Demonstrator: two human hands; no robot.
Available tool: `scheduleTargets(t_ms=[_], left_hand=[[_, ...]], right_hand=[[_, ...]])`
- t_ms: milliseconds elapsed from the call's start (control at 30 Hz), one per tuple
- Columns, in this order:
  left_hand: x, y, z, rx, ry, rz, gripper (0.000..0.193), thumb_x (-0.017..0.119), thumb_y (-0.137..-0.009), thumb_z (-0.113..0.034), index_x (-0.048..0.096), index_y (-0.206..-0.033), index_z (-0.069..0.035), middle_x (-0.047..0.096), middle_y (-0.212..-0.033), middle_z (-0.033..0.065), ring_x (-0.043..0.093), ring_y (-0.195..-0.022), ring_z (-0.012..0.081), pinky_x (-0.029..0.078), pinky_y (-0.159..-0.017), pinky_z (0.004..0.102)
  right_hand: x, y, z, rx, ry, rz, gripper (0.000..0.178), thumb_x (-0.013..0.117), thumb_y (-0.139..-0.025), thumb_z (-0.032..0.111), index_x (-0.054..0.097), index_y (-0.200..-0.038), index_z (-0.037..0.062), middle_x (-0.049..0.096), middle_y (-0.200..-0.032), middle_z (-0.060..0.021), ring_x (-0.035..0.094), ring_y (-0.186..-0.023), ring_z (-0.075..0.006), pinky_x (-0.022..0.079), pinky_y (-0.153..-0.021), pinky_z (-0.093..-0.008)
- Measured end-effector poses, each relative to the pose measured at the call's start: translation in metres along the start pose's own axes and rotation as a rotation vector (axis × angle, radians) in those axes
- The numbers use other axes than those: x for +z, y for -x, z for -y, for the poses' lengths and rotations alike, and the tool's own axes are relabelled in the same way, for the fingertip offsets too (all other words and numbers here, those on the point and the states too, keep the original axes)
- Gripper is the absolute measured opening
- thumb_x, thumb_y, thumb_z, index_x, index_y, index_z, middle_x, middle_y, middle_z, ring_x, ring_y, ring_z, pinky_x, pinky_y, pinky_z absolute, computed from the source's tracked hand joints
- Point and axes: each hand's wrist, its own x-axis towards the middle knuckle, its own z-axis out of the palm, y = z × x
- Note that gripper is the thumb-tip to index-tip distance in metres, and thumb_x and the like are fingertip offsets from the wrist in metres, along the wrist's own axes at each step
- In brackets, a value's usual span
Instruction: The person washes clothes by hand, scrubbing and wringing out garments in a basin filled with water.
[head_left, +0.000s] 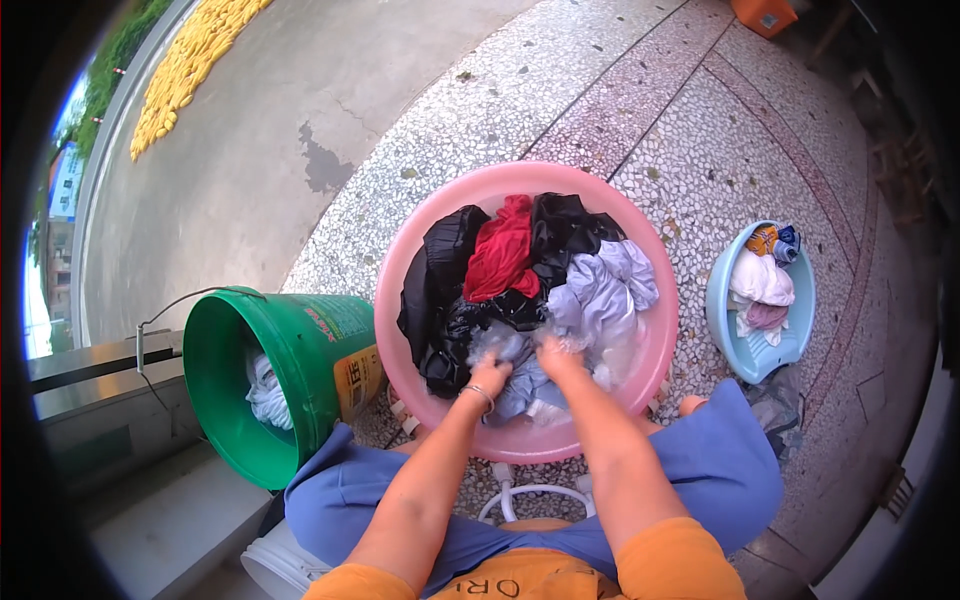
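A large pink basin point(400, 260) full of wet clothes stands in front of me. Low in it, my left hand point(488, 374) closes on a wet, grey-blue garment point(525, 388). My right hand point(560, 358) grips the same cloth a little to the right; splashing, sudsy water partly hides the fingers of both hands. Beside the right hand, a pale lavender garment point(605, 290) is bunched up against the basin's right side. Farther back are a red cloth point(500, 250) and several black garments point(445, 255), heaped along the left and far sides.
On my left a green bucket point(300, 300) tilts toward me, pale cloth point(266, 392) inside. A light-blue tub point(722, 300) with small clothes stands on the speckled floor point(450, 130) to the right. Yellow corn cobs point(195, 65) lie far left; an orange container point(765, 15) is far right.
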Motion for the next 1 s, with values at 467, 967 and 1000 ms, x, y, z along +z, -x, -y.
scheduleTargets(t_ms=[467,967,1000], left_hand=[[-0.026,0.036,-0.041,0.112,1.258,0.522,0.032,0.054,-0.084,-0.04,0.059,-0.09,-0.01,0.062,-0.084,0.0075,0.061,-0.073,0.0207,0.051,-0.069,0.0359],[-0.006,0.061,-0.045,0.156,-0.135,-0.5,0.047,0.057,-0.079,-0.031,0.047,-0.121,-0.013,0.049,-0.115,0.022,0.055,-0.091,0.0356,0.044,-0.079,0.036],[0.003,0.066,-0.046,0.19,-0.374,-0.568,0.054,0.059,-0.078,-0.032,0.041,-0.127,-0.016,0.042,-0.122,0.0222,0.051,-0.098,0.0362,0.042,-0.083,0.039]], right_hand=[[-0.074,0.136,0.131,-0.575,-0.52,-0.437,0.019,0.059,-0.079,0.028,0.056,-0.072,0.0108,0.061,-0.067,-0.0097,0.06,-0.06,-0.0296,0.048,-0.053,-0.0391],[-0.057,0.051,0.019,-0.192,-0.17,-0.66,0.027,0.056,-0.081,0.034,0.053,-0.089,0.0086,0.055,-0.085,-0.0156,0.057,-0.073,-0.0351,0.045,-0.063,-0.0446],[-0.043,0.055,0.015,-0.168,0.024,-0.564,0.034,0.06,-0.078,0.034,0.049,-0.099,0.0092,0.048,-0.096,-0.0144,0.052,-0.084,-0.0327,0.042,-0.07,-0.0432]])
